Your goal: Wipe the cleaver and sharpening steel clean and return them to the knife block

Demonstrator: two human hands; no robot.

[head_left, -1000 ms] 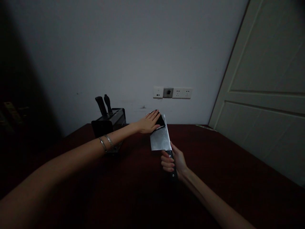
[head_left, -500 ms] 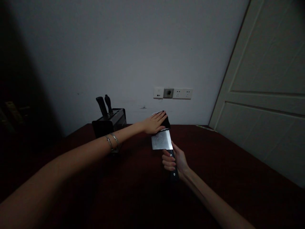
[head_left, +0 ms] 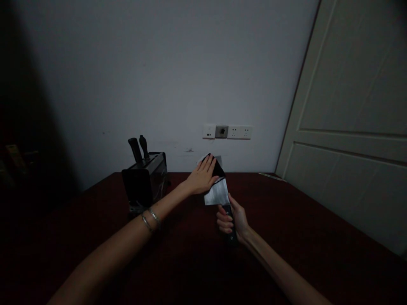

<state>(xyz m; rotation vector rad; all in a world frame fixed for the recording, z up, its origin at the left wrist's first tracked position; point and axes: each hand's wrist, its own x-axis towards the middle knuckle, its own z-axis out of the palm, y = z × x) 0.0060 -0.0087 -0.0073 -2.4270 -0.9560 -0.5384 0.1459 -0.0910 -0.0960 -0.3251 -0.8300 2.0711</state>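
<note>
While the right hand (head_left: 238,219) grips a cleaver (head_left: 216,195), left hand (head_left: 202,178) flat on cloth (head_left: 218,170), two handles (head_left: 135,150) jut from the knife holder (head_left: 137,186).

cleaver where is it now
The cleaver is just right of centre in the head view, its handle in the right hand, a black cloth and the left hand over its blade.

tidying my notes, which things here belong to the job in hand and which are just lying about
In use:
cleaver, gripped in the right hand
black cloth on its blade, under the left hand

Apparently just about:
block with two dark handles sticking up
wall sockets
door
</note>
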